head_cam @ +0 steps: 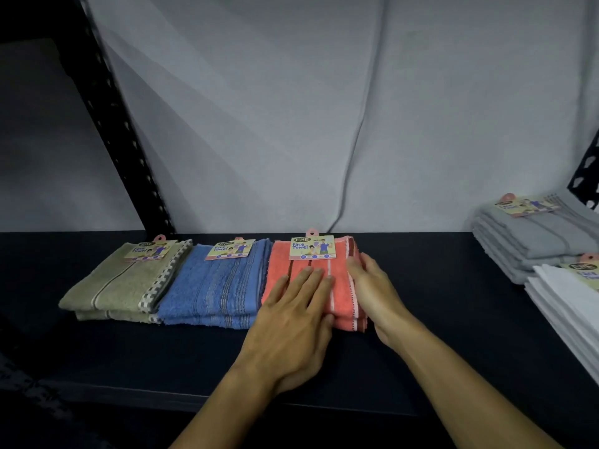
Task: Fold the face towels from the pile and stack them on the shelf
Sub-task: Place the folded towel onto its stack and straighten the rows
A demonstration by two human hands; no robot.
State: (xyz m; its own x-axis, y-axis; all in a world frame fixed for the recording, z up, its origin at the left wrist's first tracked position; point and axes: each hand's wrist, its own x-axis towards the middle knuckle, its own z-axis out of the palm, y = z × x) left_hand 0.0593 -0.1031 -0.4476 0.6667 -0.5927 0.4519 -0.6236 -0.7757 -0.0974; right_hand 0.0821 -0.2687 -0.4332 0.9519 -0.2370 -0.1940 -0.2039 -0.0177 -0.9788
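While left hand (293, 322) presses flat on coral towel (311, 283) mid-shelf (129, 361) near the back edge, right hand (372, 286) cups its right edge, fingers straight; soft, light, floppy, so better lifted by the folded edges.

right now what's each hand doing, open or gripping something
Left hand: open, fingers flat on top of the coral towel.
Right hand: open, fingers straight against that towel's right edge, gripping nothing.
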